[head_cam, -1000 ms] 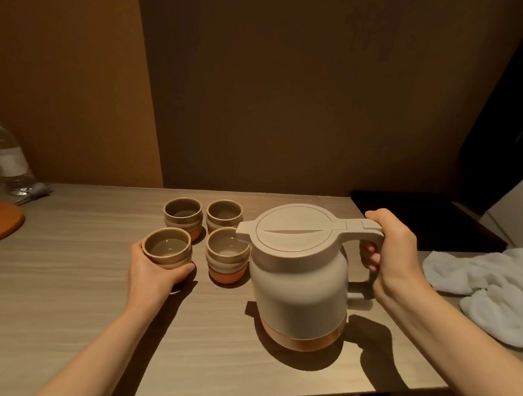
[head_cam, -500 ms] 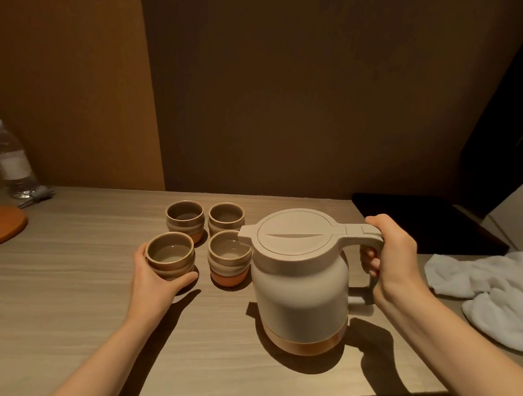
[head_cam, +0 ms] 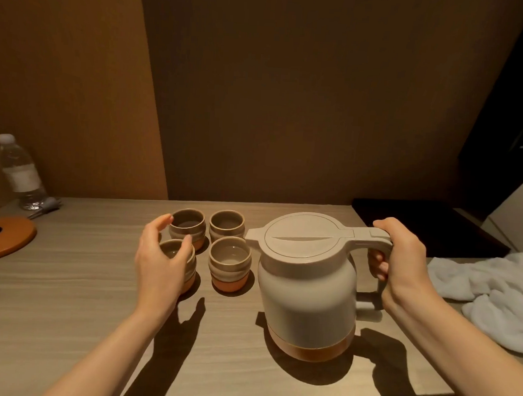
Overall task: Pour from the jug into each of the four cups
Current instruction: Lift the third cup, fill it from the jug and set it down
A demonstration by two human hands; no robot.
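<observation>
A cream jug (head_cam: 306,292) with a lid and an orange base stands upright on the wooden table (head_cam: 64,293), right of centre. My right hand (head_cam: 403,261) is closed around its handle. Several beige cups with orange bases stand in a square to its left: back left (head_cam: 188,224), back right (head_cam: 226,224), front right (head_cam: 229,263) and front left (head_cam: 190,267). My left hand (head_cam: 158,265) hovers over the front-left cup with fingers spread, partly hiding it, its fingertips near the back-left cup's rim.
A water bottle (head_cam: 20,174) and an orange round board (head_cam: 3,237) sit at the far left. A white towel (head_cam: 493,291) lies right of the jug, with a white box (head_cam: 519,213) and a dark tray (head_cam: 427,226) behind it. The table's front edge runs close below the jug.
My left hand has let go of the front-left cup, lifted and opened, moving back toward the back-left cup. The jug and my right hand stay put.
</observation>
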